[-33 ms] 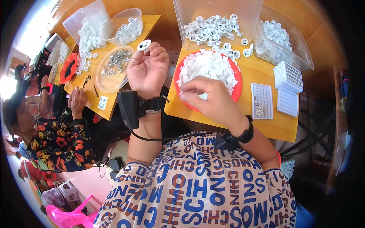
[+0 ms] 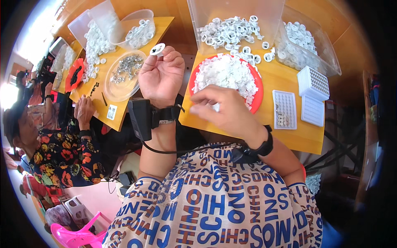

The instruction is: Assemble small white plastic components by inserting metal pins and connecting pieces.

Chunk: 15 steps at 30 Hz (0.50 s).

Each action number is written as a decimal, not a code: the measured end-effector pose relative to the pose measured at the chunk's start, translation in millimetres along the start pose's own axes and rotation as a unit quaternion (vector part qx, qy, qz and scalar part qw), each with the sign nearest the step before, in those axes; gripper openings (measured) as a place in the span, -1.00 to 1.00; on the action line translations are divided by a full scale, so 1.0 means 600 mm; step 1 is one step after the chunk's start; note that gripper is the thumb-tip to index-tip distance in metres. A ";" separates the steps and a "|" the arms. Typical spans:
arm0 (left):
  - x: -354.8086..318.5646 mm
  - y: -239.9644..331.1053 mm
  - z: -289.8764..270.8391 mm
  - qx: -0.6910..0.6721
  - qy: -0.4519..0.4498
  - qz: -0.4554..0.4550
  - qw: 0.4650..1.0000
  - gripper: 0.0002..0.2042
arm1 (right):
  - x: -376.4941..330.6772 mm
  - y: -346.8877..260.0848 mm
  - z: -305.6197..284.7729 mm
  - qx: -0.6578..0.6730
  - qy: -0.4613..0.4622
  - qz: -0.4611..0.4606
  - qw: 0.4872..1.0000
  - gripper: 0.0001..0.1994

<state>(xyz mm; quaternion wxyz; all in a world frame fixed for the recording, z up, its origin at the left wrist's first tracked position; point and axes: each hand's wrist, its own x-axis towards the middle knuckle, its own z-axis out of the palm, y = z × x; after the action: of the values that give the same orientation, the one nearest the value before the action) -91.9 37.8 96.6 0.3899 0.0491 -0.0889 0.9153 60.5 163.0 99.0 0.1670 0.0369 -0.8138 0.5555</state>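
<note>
The right hand [image 2: 225,111] pinches a small white piece at the near rim of the red plate [image 2: 257,101], heaped with white parts. Farther off, the left hand [image 2: 162,74], raised beside the yellow desk [image 2: 289,136], clamps its fingertips on a round white ring [image 2: 157,49].

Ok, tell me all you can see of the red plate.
The red plate is round, shallow and plastic-looking, lying flat on the yellow tabletop before the clear bin. A heap of small white pieces covers nearly all of it, leaving only rim showing. The right hand hovers over its near edge.
</note>
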 end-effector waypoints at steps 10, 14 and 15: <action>-0.003 -0.009 0.001 0.024 0.030 0.007 0.999 -0.90 | 0.004 -0.018 0.036 -0.021 0.004 -0.055 0.998 -0.87; -0.004 -0.010 -0.004 0.031 0.027 0.011 0.999 -0.90 | 0.002 -0.026 0.029 -0.004 -0.003 -0.039 0.999 -0.86; -0.004 -0.010 -0.004 0.031 0.028 0.011 0.999 -0.90 | 0.002 -0.029 0.026 -0.004 -0.003 -0.039 0.999 -0.86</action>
<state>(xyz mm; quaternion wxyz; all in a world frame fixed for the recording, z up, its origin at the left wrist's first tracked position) -85.8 40.9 94.7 0.3805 0.0348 -0.0507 0.9227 60.2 142.0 109.6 0.1864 0.0691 -0.8145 0.5450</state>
